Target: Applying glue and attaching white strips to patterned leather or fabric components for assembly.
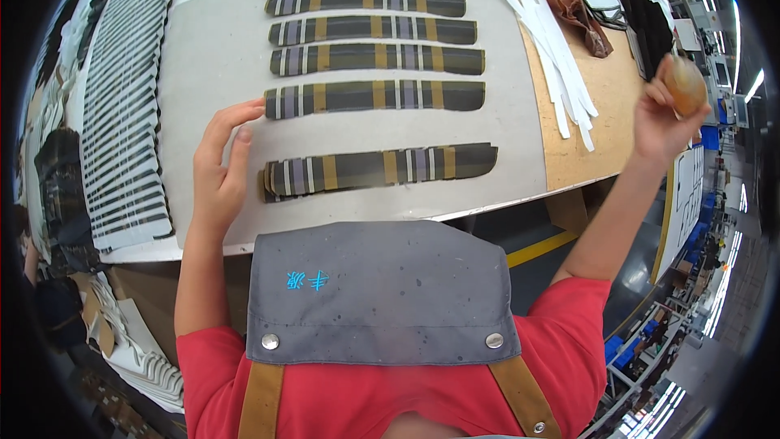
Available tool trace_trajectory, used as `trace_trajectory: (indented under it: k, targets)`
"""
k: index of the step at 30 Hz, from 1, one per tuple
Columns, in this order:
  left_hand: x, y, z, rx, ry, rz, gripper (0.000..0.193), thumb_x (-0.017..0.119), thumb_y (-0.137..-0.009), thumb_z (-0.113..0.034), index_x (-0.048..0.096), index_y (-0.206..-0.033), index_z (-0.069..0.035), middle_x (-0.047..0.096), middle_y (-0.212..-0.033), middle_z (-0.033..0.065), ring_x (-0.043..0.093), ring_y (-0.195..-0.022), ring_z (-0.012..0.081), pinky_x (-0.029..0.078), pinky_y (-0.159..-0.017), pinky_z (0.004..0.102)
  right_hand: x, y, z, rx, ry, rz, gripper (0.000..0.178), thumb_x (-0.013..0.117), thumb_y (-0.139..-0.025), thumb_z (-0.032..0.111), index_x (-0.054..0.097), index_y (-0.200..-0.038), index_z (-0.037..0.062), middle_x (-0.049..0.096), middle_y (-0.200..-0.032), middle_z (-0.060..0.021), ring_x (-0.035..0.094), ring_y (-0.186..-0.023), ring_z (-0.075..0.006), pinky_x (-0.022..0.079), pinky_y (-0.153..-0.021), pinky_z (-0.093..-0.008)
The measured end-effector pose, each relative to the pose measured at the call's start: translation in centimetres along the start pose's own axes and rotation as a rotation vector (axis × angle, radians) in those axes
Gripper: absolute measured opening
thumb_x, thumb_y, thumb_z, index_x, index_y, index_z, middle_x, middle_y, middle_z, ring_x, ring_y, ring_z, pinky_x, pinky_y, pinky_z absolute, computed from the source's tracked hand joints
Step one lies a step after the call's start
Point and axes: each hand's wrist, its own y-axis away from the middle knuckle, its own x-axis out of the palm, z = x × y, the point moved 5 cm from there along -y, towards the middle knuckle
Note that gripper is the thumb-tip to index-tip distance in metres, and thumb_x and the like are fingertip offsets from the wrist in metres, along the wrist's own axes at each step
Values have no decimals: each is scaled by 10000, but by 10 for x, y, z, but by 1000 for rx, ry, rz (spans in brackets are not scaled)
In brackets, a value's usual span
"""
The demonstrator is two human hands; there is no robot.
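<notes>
Left of the grey board point(211, 57), a long stack of striped pieces point(126, 106) fans down the bench, overlapping like shingles. On the board's left part the left hand point(219, 171) lies flat with fingers spread and nothing gripped; its fingertips touch the left end of the fifth plaid strip point(374, 96), and its thumb reaches toward the left end of the nearest strip point(378, 169), which is tilted and seems to be several layers. Above these, four more plaid strips point(370, 18) lie in a neat column on the board, each apart from the next. Right of the board, on the bare wood, white strips point(552, 57) lie in a loose bundle beside a brown scrap point(581, 20). Further right of the board, off the bench edge, the right hand point(662, 118) is raised, fingers closed around a rounded brownish object point(686, 85), too blurred to identify.
</notes>
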Motion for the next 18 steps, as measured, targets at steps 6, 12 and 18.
trace_trajectory:
  k: [6,12,18]
  targets:
    - [-30,-15,-26,23,88,-84,242,388,-930,-18,561,-1095,19,577,-1150,160,522,-1118,225,363,-986,324,-105,34,104,166,1222,-289,696,562,-827,579,485,-1212,4,607,-1037,-171,574,-635,-157,448,-557,-271]
    - [-13,-59,-49,105,73,18,221,407,-917,-4,571,-1065,20,588,-1118,157,538,-1088,226,377,-966,328,-68,62,6,176,2333,-209,497,567,-855,463,616,-1093,29,626,-1019,-191,619,-880,-327,481,-765,-395]
    - [69,-96,-104,343,-25,374,210,543,-828,13,609,-1018,-48,599,-1103,105,550,-1006,293,421,-869,353,-4,20,-98,-218,1865,224,307,602,-860,274,613,-1083,64,620,-987,-166,615,-836,-295,481,-737,-377]
